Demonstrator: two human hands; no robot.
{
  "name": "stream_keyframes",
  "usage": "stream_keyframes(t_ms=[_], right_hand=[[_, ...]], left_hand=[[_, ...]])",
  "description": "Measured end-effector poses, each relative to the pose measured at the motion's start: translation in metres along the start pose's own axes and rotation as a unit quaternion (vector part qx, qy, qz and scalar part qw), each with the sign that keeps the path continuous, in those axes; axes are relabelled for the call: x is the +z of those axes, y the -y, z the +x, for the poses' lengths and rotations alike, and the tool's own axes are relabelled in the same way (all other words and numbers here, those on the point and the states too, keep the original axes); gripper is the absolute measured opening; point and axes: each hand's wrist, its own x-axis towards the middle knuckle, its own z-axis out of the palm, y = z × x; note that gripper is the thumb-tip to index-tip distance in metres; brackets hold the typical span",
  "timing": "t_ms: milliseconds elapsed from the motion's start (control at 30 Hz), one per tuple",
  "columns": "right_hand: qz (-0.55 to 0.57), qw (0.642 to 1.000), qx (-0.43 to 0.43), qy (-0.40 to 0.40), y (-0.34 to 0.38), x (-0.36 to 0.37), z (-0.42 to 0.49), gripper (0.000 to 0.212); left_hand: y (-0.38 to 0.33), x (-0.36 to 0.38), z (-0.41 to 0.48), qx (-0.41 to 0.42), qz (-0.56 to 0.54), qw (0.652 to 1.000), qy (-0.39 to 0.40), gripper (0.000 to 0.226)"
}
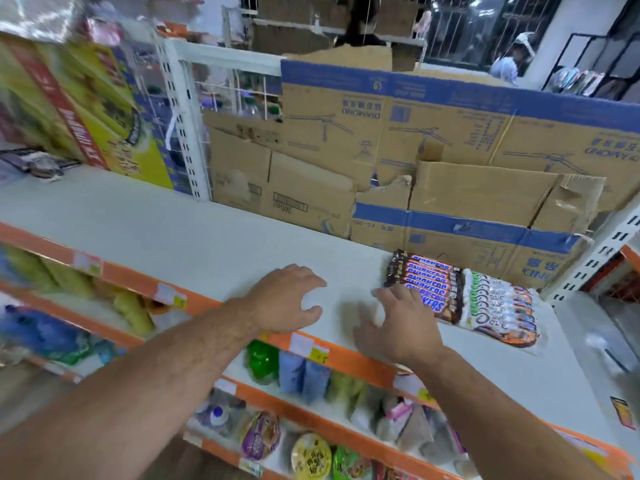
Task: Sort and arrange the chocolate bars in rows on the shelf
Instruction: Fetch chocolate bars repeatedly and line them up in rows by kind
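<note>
left grip (pixel 284 301) and right grip (pixel 401 323), loose-fingered, at white shelf (pixel 173 223), cardboard (pixel 415 133) behind

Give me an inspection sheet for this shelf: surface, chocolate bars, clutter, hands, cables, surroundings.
Surface: white shelf, orange front edge with price tags.
Job's things: Snickers bars in one row; white-wrapped bars in a row beside them, to the right.
Clutter: small packet near the right edge; dark packets far left, blurred.
Hands: left hand on the shelf, holding nothing; right hand spread at the Snickers row.
Cables: nothing seen.
Surroundings: flattened cardboard behind; snack packs below.
</note>
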Motion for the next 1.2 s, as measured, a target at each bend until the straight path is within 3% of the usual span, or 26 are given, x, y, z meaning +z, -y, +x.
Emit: stream_keyframes(t_ms=[400, 800, 1200], right_hand=[[0.036, 0.990, -0.078, 0.108, 0.292, 0.063, 0.079, 0.061], [0.041, 0.967, -0.199, 0.154, 0.482, 0.130, 0.183, 0.063], [0.062, 0.948, -0.261, 0.170, 0.654, 0.195, 0.349, 0.065]], left_hand=[[0.251, -0.105, -0.118, -0.091, 0.030, 0.995, -0.023, 0.064], [0.429, -0.146, -0.179, -0.202, 0.034, 0.978, -0.040, 0.065], [0.636, -0.214, -0.150, -0.266, 0.073, 0.961, -0.030, 0.066]])
